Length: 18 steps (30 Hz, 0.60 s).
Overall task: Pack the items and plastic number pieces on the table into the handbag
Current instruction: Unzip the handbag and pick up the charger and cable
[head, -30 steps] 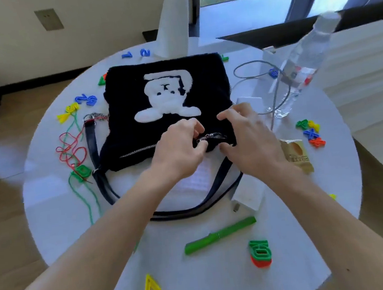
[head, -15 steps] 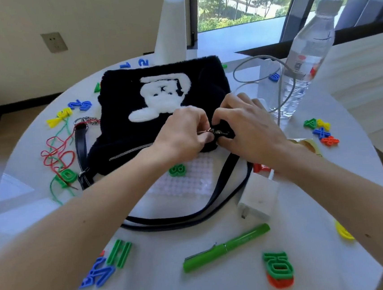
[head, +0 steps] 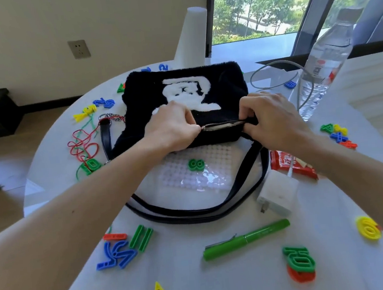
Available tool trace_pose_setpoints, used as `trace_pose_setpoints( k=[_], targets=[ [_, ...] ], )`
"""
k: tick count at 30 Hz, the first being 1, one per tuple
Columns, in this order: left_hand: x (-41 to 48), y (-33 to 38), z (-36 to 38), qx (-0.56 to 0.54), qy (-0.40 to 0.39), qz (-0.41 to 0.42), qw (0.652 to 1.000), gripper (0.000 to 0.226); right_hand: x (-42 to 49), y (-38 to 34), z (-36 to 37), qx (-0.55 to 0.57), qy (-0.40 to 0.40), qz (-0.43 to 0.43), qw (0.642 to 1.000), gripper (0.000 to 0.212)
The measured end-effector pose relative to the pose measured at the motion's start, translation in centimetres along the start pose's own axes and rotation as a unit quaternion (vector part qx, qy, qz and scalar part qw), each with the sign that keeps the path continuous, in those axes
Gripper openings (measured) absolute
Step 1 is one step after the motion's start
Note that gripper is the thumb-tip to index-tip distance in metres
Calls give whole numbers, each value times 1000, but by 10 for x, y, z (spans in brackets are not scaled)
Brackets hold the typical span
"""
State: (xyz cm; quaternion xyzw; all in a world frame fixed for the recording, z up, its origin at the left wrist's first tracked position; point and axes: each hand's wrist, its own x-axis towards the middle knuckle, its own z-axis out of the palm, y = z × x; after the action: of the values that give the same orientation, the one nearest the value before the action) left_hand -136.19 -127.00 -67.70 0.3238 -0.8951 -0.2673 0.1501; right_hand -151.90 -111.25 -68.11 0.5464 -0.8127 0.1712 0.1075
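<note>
Left hand [head: 172,128] grip pinches metal zipper pull [head: 202,128] on black fluffy handbag [head: 226,83] — right hand [head: 274,120] grip clenched on bag edge; zipper gapes between grips.

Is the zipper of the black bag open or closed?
Partly open: the zipper shows a pale gap between the left hand and right hand, which pinch its ends.
</note>
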Motion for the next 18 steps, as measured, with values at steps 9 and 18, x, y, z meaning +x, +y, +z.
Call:
trace_pose_setpoints(
  k=[9, 18],
  targets=[
    [-24, -80, -55, 65, 17, -88, 994, 19, 0, 0, 1, -2, 10, 28, 1000, 20],
    [-50, -102, -61, 129, 44, -120, 983, 19, -5, -10, 4, 6, -6, 57, 998, 19]
  ],
)
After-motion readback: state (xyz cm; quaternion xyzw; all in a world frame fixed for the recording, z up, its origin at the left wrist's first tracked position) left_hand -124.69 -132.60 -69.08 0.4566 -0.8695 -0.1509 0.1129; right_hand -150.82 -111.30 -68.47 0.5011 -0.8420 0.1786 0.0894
